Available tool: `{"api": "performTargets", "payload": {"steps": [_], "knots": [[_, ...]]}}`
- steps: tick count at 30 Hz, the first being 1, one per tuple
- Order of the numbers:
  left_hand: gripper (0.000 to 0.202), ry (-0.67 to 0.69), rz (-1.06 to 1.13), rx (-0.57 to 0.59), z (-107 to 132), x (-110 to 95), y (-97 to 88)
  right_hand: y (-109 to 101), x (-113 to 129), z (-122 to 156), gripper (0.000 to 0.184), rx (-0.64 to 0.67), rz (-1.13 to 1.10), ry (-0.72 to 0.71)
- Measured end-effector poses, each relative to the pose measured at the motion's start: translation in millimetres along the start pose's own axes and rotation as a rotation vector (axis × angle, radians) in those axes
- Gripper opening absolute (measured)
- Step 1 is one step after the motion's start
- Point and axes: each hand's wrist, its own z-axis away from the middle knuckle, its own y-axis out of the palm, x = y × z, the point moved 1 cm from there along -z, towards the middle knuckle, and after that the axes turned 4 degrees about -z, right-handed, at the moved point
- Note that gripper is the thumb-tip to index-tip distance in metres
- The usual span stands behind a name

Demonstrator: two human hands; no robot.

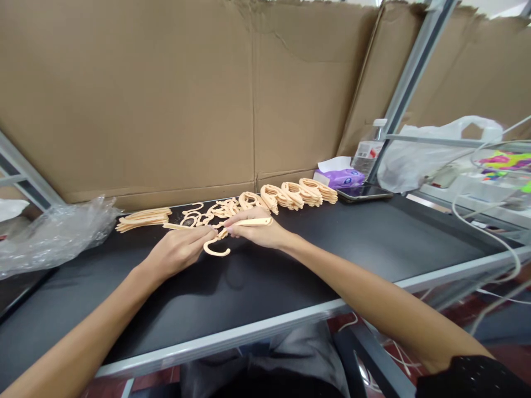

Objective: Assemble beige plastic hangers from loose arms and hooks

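Observation:
Between my two hands is a cream plastic folding hanger (217,253), held just above the black table with its hook pointing down toward me. My left hand (181,246) is closed on the hanger's left side, where an arm sticks out past the fingers. My right hand (259,228) pinches the right side near the middle, and the right arm of the hanger lies across the back of the fingers. The joint at the centre is partly hidden by my fingertips. Just behind my hands lies a loose heap of cream hook pieces (224,208).
Stacked cream hanger arms (144,218) lie at the left, by crumpled clear plastic (78,229). Bundles of cream pieces (292,195) line the back right. Beyond are a purple tissue pack (345,178), a dark phone or tablet (365,193) and a bottle (369,152). Cardboard (174,99) walls the back.

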Motion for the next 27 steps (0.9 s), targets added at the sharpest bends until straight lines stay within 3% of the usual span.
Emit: {"api": "performTargets", "payload": {"steps": [6, 17, 27], "knots": [[0.021, 0.008, -0.032, 0.015, -5, -4, -2.4, 0, -3, 0, 0.017, 0.052, -0.038, 0.032], [0.022, -0.034, -0.061, -0.003, 0, -6, 1.7, 6, -18, -3, 0.016, 0.005, -0.245, 0.104], [0.020, -0.111, -0.085, 0.051, -1, -10, 2.7, 11, -19, -3, 0.014, -0.023, -0.391, 0.189]]}}
